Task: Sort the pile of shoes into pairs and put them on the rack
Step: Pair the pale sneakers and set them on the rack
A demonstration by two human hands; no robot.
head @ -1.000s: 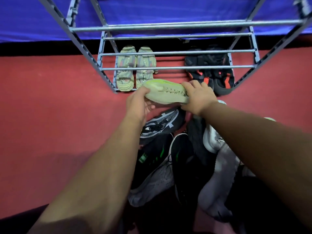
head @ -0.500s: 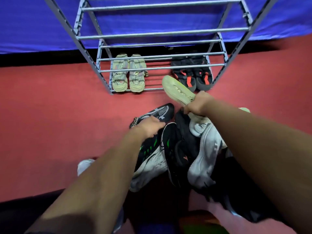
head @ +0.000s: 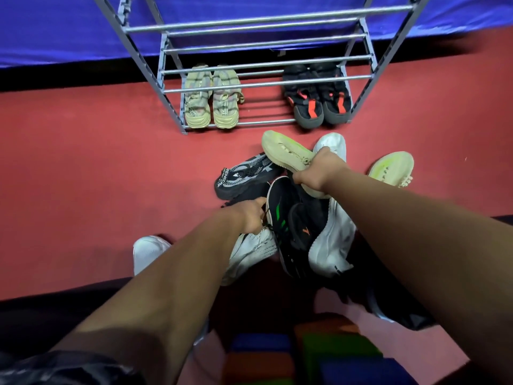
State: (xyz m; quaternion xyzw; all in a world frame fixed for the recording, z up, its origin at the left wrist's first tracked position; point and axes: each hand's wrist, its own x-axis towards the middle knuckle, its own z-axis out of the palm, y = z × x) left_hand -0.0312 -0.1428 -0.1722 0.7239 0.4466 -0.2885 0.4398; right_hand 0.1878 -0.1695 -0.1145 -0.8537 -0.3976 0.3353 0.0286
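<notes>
My right hand point(head: 322, 170) grips a pale yellow-green sneaker point(head: 283, 150) by its middle, over the shoe pile. Its match point(head: 391, 169) lies on the red floor to the right. My left hand point(head: 251, 215) is curled at the laces of a black sneaker with green stripes point(head: 280, 207) in the pile. The pile also holds a black-and-white patterned sneaker point(head: 244, 173), white sneakers point(head: 331, 245) and dark shoes. The grey metal rack point(head: 266, 84) stands ahead; on its bottom shelf sit beige sandals point(head: 211, 98) at left and a black-and-red pair point(head: 319, 95) at right.
Red floor point(head: 97, 162) spreads to the left and right of the pile. A blue covered surface point(head: 55, 29) runs behind the rack. A white shoe point(head: 150, 251) lies by my left forearm. Coloured blocks point(head: 305, 354) sit at the bottom edge.
My left hand let go of the yellow-green sneaker and dropped to the pile. My right hand pulled that sneaker back from the rack toward the pile. The camera view tilted back.
</notes>
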